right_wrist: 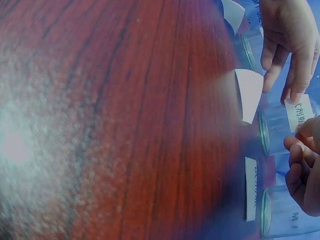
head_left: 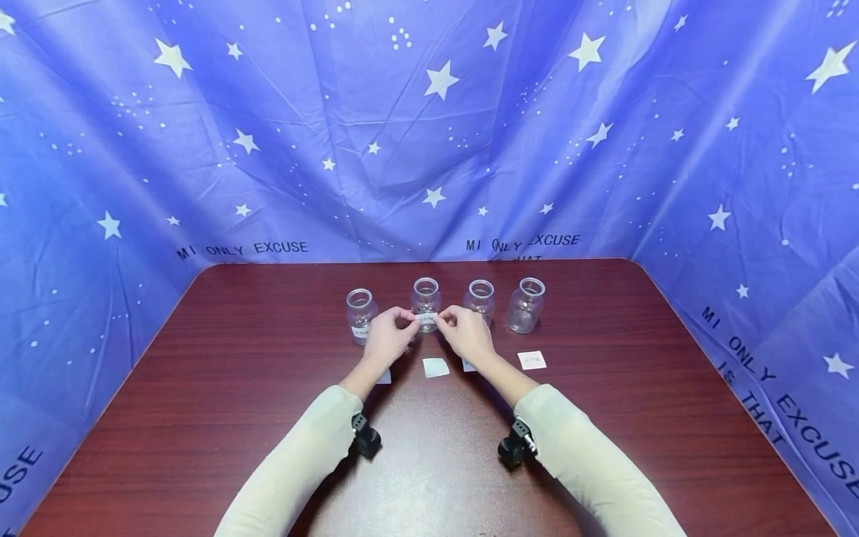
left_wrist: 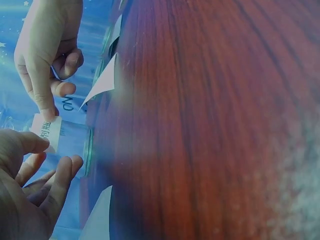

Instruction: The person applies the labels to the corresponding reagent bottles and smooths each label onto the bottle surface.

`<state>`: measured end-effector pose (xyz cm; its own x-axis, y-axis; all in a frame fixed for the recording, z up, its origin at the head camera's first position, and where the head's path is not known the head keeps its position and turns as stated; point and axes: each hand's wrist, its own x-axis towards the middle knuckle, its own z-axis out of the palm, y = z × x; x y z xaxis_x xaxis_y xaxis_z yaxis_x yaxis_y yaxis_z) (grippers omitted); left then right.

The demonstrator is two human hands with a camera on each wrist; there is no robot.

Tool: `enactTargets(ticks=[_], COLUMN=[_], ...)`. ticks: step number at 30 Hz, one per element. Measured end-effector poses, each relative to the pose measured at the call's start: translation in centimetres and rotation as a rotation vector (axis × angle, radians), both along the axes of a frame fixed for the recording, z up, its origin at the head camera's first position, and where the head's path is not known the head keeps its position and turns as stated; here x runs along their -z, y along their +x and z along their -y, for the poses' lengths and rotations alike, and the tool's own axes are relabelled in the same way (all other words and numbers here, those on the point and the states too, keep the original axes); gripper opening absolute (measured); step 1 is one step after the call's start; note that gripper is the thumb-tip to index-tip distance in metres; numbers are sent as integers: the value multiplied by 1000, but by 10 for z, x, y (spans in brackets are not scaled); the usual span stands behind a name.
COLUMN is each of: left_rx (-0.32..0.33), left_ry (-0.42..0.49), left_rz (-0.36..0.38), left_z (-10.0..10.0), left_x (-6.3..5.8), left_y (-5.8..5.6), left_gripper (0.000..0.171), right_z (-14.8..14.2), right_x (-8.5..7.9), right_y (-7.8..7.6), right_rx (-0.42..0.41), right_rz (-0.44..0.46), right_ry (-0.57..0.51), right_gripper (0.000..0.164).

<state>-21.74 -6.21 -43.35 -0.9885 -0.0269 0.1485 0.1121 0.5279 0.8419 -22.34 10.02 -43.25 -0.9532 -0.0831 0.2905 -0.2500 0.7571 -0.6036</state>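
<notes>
- Step in hand, we judge: putting the label (head_left: 426,318) on the second jar (head_left: 426,295) from our left; leftmost jar (head_left: 359,307) already wears one.
- Label is at the front of the second jar's body, below the neck, roughly level. Can't tell whether it's stuck down or just held against the glass.
- Grip: narrow on both sides; left hand (head_left: 389,335) pinches one end of the label, right hand (head_left: 470,335) the other, thumb and finger close together.
- Next move, our read: keep it level, press the middle, then smooth both ends round the curve; the jar could slide if we push unevenly.
- Pose: forearms angle inward across the bench (head_left: 429,477), wrists bent toward each other, spare fingers loosely bent. Jar stands upright between the hands.
</notes>
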Motion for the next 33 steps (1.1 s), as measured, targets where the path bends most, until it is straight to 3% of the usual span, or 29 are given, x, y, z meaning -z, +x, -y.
enactTargets(ticks=[7,14,19,22,29,33], left_rx=[-20,-2,34,63,82,92], left_ry=[-51,6,18,38,73,78], left_rz=[-40,17,-7,-13,-6,-10], left_z=[0,-1,0,1,3,2], left_x=[1,2,2,3,5,5], left_y=[-1,-3,-6,-7,-11,-11], left_gripper=[24,42,52,55,52,52], right_z=[-1,-2,-2,-1,3,4], right_x=[2,2,1,-1,-5,-6], right_y=[-1,-1,-1,0,-1,-4], right_rx=[11,18,34,43,-4,-19], right_rz=[14,25,29,59,144,145], right_ry=[-6,-2,1,-2,1,5], right_gripper=[14,15,17,26,71,69])
